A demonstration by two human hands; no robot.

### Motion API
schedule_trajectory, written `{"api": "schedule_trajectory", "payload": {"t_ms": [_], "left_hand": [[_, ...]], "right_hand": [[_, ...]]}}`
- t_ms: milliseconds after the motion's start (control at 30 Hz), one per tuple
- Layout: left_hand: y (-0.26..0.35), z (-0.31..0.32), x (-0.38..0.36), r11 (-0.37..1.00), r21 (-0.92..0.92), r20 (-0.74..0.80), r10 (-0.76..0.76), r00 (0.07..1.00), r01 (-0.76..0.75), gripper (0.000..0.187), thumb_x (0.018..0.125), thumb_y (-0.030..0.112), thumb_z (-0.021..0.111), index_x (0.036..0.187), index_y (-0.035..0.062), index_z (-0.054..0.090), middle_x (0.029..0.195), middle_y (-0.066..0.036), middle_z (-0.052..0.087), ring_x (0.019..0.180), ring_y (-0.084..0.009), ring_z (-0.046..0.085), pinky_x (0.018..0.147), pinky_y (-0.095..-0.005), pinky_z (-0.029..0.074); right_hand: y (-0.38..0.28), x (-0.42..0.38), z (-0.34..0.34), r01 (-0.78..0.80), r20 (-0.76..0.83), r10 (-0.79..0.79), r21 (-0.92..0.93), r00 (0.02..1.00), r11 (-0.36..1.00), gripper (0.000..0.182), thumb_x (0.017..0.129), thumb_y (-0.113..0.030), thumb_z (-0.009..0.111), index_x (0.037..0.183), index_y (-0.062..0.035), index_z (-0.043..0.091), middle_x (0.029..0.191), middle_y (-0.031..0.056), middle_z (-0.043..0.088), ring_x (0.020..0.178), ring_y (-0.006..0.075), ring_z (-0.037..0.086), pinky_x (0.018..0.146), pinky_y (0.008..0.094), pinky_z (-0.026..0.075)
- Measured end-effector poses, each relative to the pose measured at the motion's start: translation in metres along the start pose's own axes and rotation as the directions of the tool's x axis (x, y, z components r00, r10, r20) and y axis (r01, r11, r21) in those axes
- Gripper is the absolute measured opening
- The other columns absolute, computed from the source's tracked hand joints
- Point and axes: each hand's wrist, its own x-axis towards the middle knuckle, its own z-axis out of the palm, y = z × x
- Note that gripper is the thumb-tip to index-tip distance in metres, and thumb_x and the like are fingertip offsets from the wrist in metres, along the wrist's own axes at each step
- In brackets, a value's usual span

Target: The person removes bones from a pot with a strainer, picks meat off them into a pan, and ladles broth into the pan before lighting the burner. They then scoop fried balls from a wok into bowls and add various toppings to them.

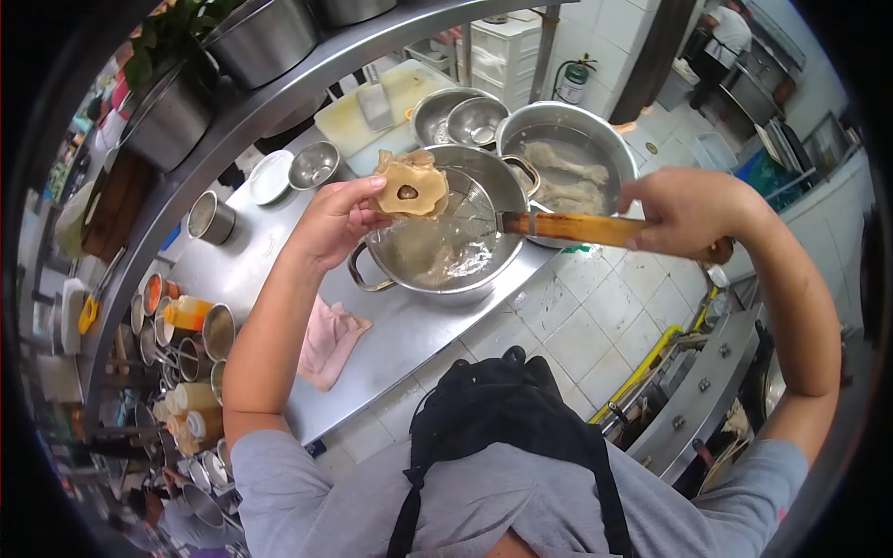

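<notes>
My left hand (337, 219) pinches a pale beige bone (426, 192) with a dark round hole in its cut face. It is held up over the left rim of a metal pot (484, 288) of cloudy liquid. My right hand (693, 212) grips the thick wooden handle of a skimmer (581, 228) to the right of the pot. The skimmer's wire head reaches into the pot, partly behind the bone. Glare on the liquid hides what lies below. Behind stands a second large pot (625, 149) with pale bones (572, 167) in liquid.
A pink cloth (330, 342) lies on the steel table (400, 339). Metal bowls (476, 121), a white plate (270, 177) and a cutting board (409, 88) stand farther back. A steel shelf (307, 70) crosses overhead at left. Another person (730, 33) works far off.
</notes>
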Motion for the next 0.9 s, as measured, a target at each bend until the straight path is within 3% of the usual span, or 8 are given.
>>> {"api": "schedule_trajectory", "payload": {"t_ms": [100, 167, 267, 300, 467, 533, 767, 900], "left_hand": [[0.005, 0.011, 0.008, 0.998, -0.056, 0.079, 0.001, 0.997, 0.003, 0.046, 0.090, 0.033, 0.071, 0.118, -0.0026, 0.065, 0.111, -0.012, 0.069, 0.097, -0.0197, 0.068, 0.091, -0.0351, 0.051], [0.011, 0.024, 0.013, 0.997, -0.079, 0.127, 0.017, 0.992, -0.007, 0.049, 0.090, 0.035, 0.070, 0.122, -0.0019, 0.062, 0.113, -0.012, 0.069, 0.096, -0.0205, 0.068, 0.091, -0.0355, 0.049], [0.023, 0.040, 0.024, 0.993, -0.118, 0.212, 0.035, 0.977, -0.010, 0.046, 0.094, 0.034, 0.064, 0.124, 0.0006, 0.060, 0.117, -0.013, 0.068, 0.100, -0.0219, 0.068, 0.090, -0.0361, 0.052], [0.029, 0.050, 0.023, 0.994, -0.106, 0.188, 0.028, 0.982, -0.008, 0.049, 0.094, 0.038, 0.063, 0.126, 0.0009, 0.059, 0.117, -0.013, 0.068, 0.103, -0.0229, 0.068, 0.089, -0.0358, 0.052], [0.057, 0.090, 0.037, 0.993, -0.120, 0.275, 0.028, 0.961, 0.005, 0.054, 0.090, 0.040, 0.069, 0.123, -0.0005, 0.059, 0.107, -0.013, 0.070, 0.094, -0.0248, 0.070, 0.083, -0.0328, 0.050], [0.070, 0.115, 0.047, 0.998, -0.056, 0.257, 0.043, 0.965, -0.030, 0.054, 0.092, 0.043, 0.064, 0.126, 0.0005, 0.059, 0.114, -0.014, 0.069, 0.099, -0.0257, 0.070, 0.085, -0.0339, 0.052], [0.112, 0.283, 0.112, 0.969, 0.205, 0.482, 0.020, 0.876, -0.135, 0.052, 0.084, 0.045, 0.073, 0.105, -0.0024, 0.064, 0.091, -0.012, 0.071, 0.072, -0.0158, 0.068, 0.069, -0.0252, 0.053], [0.107, 0.433, 0.160, 0.922, 0.360, 0.521, -0.071, 0.850, -0.144, 0.051, 0.083, 0.048, 0.073, 0.089, -0.0027, 0.065, 0.076, -0.012, 0.071, 0.058, -0.0128, 0.066, 0.061, -0.0237, 0.054]], "right_hand": [[-0.022, -0.007, 0.002, -0.110, -0.226, 0.072, -0.163, 0.972, 0.980, 0.040, 0.084, -0.021, 0.072, 0.115, 0.0011, 0.059, 0.082, 0.0156, 0.068, 0.076, 0.0348, 0.068, 0.070, 0.0411, 0.053], [-0.016, 0.002, 0.020, 0.209, -0.652, -0.429, -0.390, 0.625, 0.897, 0.038, 0.083, -0.022, 0.073, 0.113, -0.0026, 0.059, 0.094, 0.0159, 0.065, 0.091, 0.0360, 0.064, 0.080, 0.0421, 0.051], [-0.043, -0.002, 0.024, -0.026, -0.627, -0.199, -0.331, 0.753, 0.943, 0.035, 0.085, -0.021, 0.071, 0.112, -0.0041, 0.058, 0.100, 0.0145, 0.062, 0.101, 0.0340, 0.060, 0.088, 0.0439, 0.047], [-0.034, 0.005, 0.030, -0.032, -0.657, -0.273, -0.413, 0.703, 0.910, 0.034, 0.082, -0.024, 0.072, 0.106, -0.0034, 0.059, 0.088, 0.0142, 0.064, 0.087, 0.0363, 0.065, 0.078, 0.0467, 0.052], [-0.018, -0.002, 0.028, 0.108, -0.723, -0.342, -0.350, 0.600, 0.930, 0.039, 0.083, -0.025, 0.073, 0.112, -0.0031, 0.059, 0.096, 0.0147, 0.065, 0.093, 0.0363, 0.064, 0.085, 0.0449, 0.050], [-0.006, -0.011, 0.027, 0.152, -0.841, -0.374, -0.342, 0.391, 0.928, 0.052, 0.082, -0.028, 0.076, 0.123, -0.0036, 0.054, 0.106, 0.0177, 0.063, 0.102, 0.0363, 0.062, 0.091, 0.0435, 0.049], [0.091, -0.061, 0.017, 0.199, -0.933, -0.231, -0.180, 0.276, 0.963, 0.086, 0.073, -0.032, 0.086, 0.142, -0.0061, 0.041, 0.128, 0.0192, 0.059, 0.118, 0.0351, 0.059, 0.099, 0.0421, 0.048], [0.195, -0.118, 0.037, 0.019, -0.983, -0.042, -0.039, 0.179, 0.999, 0.075, 0.079, -0.036, 0.080, 0.140, -0.0139, 0.041, 0.127, 0.0225, 0.057, 0.116, 0.0406, 0.059, 0.097, 0.0475, 0.050]]}}
